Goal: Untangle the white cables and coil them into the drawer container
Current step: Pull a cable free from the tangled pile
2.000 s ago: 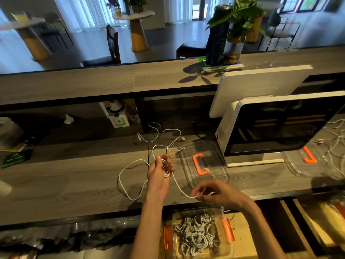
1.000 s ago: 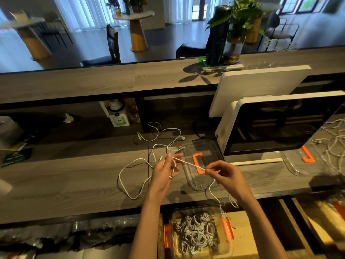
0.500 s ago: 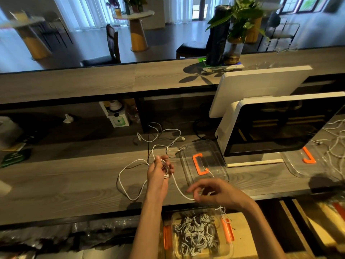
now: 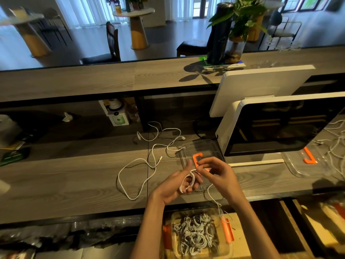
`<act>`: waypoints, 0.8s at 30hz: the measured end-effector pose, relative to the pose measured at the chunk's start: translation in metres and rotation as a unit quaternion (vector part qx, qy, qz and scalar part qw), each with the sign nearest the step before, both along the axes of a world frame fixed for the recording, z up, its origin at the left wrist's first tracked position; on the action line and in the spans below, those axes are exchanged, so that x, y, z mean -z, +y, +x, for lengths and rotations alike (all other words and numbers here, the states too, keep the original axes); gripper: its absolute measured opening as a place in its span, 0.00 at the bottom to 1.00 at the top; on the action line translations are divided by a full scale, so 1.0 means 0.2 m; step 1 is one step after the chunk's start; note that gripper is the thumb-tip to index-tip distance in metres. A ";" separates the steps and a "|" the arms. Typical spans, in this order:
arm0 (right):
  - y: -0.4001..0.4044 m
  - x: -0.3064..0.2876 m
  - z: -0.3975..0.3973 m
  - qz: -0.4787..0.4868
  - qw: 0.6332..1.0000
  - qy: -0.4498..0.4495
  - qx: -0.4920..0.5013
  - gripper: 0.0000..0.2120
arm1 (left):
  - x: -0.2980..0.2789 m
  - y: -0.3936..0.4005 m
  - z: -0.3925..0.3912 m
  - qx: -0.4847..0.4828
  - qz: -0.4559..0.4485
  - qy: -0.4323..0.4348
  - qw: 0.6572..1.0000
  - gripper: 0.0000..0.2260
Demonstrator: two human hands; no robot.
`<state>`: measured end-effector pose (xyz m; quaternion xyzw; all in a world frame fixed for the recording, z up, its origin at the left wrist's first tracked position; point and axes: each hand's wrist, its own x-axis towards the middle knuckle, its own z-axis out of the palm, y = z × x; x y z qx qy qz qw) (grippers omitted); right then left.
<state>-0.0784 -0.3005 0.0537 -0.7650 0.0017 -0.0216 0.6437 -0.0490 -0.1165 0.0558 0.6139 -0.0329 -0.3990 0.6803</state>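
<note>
White cable looped round fingers

Wood counter facing a bright room.
Behind the counter: round table, dark chair, white curtains, shiny floor.

A white monitor stands near a potted plant.

White cable looped, container cable-filled
</note>
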 end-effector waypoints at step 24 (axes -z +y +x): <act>-0.13 -0.01 -0.05 -0.158 0.938 0.115 -0.285 0.08 | 0.04 0.04 0.10 -0.453 -0.168 0.072 0.873 0.17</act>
